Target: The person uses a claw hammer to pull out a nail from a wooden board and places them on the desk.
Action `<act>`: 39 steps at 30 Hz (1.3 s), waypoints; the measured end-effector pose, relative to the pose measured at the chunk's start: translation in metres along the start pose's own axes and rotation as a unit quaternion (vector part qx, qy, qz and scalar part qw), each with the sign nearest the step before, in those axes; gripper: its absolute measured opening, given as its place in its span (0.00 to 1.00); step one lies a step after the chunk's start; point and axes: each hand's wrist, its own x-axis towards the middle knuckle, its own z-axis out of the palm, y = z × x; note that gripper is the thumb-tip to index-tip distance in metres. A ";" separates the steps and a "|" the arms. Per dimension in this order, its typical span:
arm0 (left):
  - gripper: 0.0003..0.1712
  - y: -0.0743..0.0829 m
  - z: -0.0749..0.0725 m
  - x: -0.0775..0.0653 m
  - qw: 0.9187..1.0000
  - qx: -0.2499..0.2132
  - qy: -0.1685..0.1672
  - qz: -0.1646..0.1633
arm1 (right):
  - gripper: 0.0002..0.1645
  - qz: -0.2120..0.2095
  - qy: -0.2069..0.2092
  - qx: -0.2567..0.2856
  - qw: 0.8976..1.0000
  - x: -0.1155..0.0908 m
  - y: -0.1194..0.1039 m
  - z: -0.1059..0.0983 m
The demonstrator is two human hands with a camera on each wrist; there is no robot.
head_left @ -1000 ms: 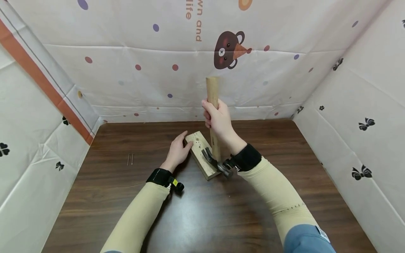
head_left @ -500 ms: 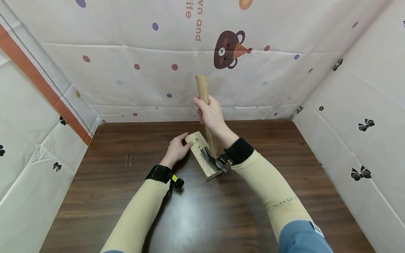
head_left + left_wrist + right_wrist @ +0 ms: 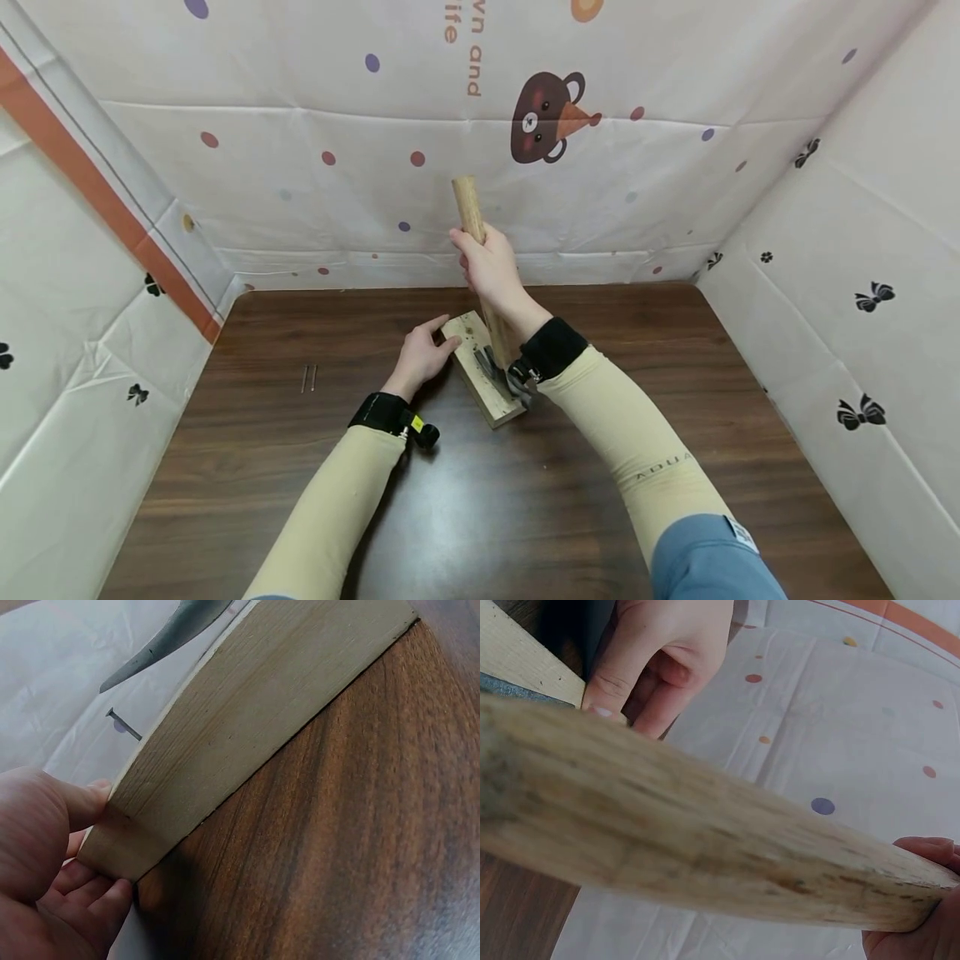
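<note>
My right hand [image 3: 491,267] grips the wooden handle of a claw hammer [image 3: 468,204], its butt up and its head low over a wooden block [image 3: 482,390]. The claw points left along the block's top. A nail [image 3: 124,724] sticks up at a slant from that top in the left wrist view, just short of the claw's tip. At the block's far left end, my left hand [image 3: 420,354] holds it between thumb and fingers, the thumb at the upper edge. In the right wrist view the hammer handle covers much of the block.
Two loose nails [image 3: 309,378] lie side by side on the dark wooden table [image 3: 360,333], left of the block. White printed sheets [image 3: 337,200] rise behind the table and along both sides.
My right hand has shifted left with the hammer, its handle now leaning left. The hammer head has come further over the block. My left hand and the block stay almost where they were.
</note>
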 end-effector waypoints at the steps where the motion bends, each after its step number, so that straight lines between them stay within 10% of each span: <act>1: 0.35 0.000 0.001 0.000 1.000 0.001 0.000 0.001 | 0.17 0.000 0.000 -0.003 1.000 0.000 0.001 0.000; 39: 0.34 0.000 0.002 0.000 1.000 -0.001 0.008 -0.008 | 0.16 -0.029 0.025 -0.080 0.996 0.011 0.008 0.013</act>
